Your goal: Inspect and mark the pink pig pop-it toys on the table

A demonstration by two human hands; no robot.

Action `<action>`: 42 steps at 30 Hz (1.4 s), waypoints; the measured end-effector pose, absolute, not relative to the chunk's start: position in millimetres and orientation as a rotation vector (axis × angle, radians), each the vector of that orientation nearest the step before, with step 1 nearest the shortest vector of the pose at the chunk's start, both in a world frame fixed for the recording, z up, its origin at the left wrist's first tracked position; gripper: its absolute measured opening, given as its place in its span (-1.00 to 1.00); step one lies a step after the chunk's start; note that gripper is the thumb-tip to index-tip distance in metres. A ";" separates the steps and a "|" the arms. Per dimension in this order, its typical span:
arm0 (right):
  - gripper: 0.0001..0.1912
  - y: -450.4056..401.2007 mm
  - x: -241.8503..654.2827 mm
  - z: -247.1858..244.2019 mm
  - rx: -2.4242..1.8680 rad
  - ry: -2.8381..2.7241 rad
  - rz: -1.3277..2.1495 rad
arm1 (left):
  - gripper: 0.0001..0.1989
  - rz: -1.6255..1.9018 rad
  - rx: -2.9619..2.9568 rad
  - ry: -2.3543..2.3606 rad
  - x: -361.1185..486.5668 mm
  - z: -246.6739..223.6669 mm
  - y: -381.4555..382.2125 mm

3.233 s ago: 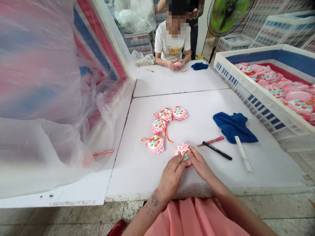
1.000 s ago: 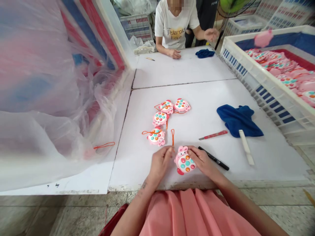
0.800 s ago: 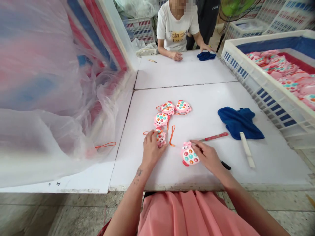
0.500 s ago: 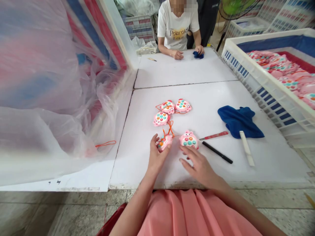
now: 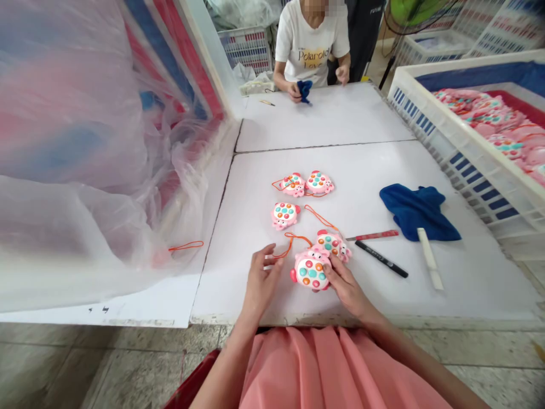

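Note:
My right hand (image 5: 347, 284) grips a pink animal-shaped button toy (image 5: 312, 271) by its right side, thumb on top. The toy is tilted up, its round coloured buttons facing me. Just behind it, partly covered, lies a second pink toy (image 5: 330, 243) with an orange cord loop (image 5: 320, 216) stretching up and left. My left hand (image 5: 264, 278) is open to the left of the held toy, fingers apart, beside another orange cord (image 5: 290, 241); whether the fingertips touch this cord I cannot tell. Farther up the table are three more such toys (image 5: 285, 215).
To the right lie a red-handled thin tool (image 5: 374, 235), a black marker (image 5: 381, 259), a white strip (image 5: 430, 260) and a blue cloth (image 5: 417, 210). A white crate (image 5: 451, 145) holds many pink toys. Plastic sheeting (image 5: 170, 199) hangs at left. Opposite, a co-worker (image 5: 313, 45) holds blue cloth.
My left hand has let go of its toy and opened. My right hand, open before, now holds a toy nearer to me. The marker has rolled slightly. The co-worker's blue cloth has changed hands.

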State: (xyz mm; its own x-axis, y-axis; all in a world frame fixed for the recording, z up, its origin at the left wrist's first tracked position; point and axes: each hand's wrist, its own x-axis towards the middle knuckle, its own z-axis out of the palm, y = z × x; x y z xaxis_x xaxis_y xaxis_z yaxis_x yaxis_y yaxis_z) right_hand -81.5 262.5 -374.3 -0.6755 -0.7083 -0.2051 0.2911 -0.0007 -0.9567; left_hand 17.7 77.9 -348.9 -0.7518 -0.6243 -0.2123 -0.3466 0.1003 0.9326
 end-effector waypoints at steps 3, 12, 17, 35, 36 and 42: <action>-0.56 262.7 -78.7 -381.9 -0.344 1.383 -1.764 | -0.51 -1.921 0.887 -2.112 19.9 -347.0 80.6; -0.54 265.2 -78.0 -377.6 -0.344 1.408 -1.715 | -0.46 -2.368 0.649 -1.935 15.4 -354.6 120.6; -0.54 260.3 -76.0 -373.4 -0.418 1.421 -1.698 | -0.48 -2.402 0.646 -1.869 18.0 -356.1 120.0; -0.37 267.2 -81.3 -376.7 -0.595 1.567 -1.620 | -0.31 -2.283 0.576 -2.076 21.0 -350.6 122.2; -0.34 269.3 -80.9 -373.8 -0.581 1.530 -1.614 | -0.33 -2.291 0.550 -2.090 20.2 -350.0 119.6; -0.62 309.5 -81.3 -370.4 -0.166 1.552 -1.853 | -0.55 -1.926 0.596 -2.271 -11.4 -350.8 106.6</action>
State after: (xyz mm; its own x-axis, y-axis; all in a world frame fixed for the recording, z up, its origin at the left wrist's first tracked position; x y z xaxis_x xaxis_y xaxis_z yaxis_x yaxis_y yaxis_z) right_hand -81.3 309.5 -370.4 -0.7442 -0.5807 -0.3301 0.4270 -0.0336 -0.9036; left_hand -11.4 106.6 -350.8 -0.9177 -0.3590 -0.1702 -0.2265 0.1208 0.9665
